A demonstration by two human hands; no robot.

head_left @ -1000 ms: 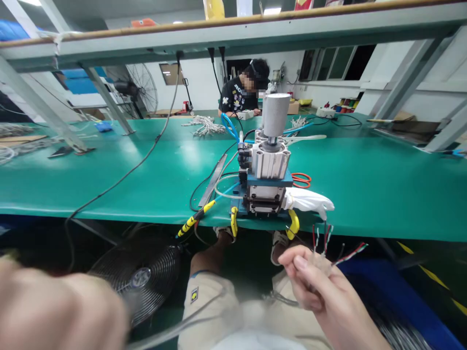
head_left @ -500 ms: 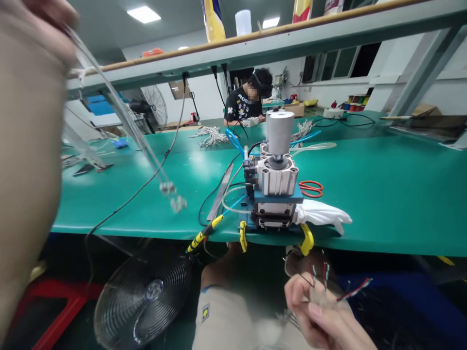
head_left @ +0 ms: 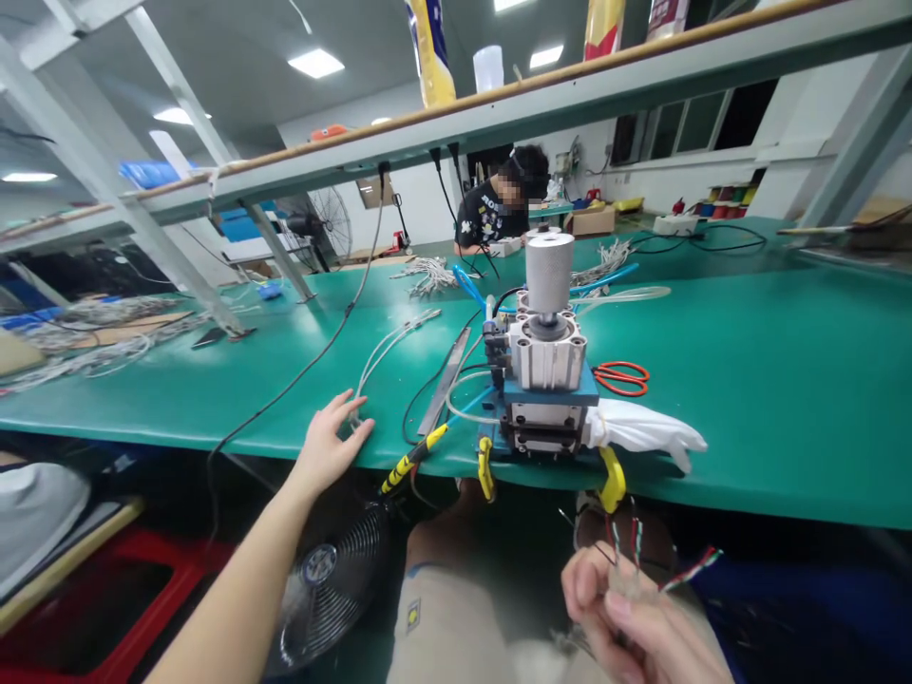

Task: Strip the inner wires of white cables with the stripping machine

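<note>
— Where's the left hand (head_left: 329, 445)?

— Flat on the front edge of the green desk (head_left: 748, 380), fingers spread wide, resting on the near end of a pale cable (head_left: 389, 347) that runs back across the mat.

— And the right hand (head_left: 627, 622)?

— Low, below the desk edge — pinched shut on a bundle of thin wires (head_left: 637, 560) (red, green and white ends fanning upward), just under the pneumatic press (head_left: 545, 366).

— Anyone else?

— A person (head_left: 503, 204) seated at the far side.

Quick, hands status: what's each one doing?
Left hand: open, flat on thin white cable.
Right hand: closed, holding red, green and white stripped wires.
</note>
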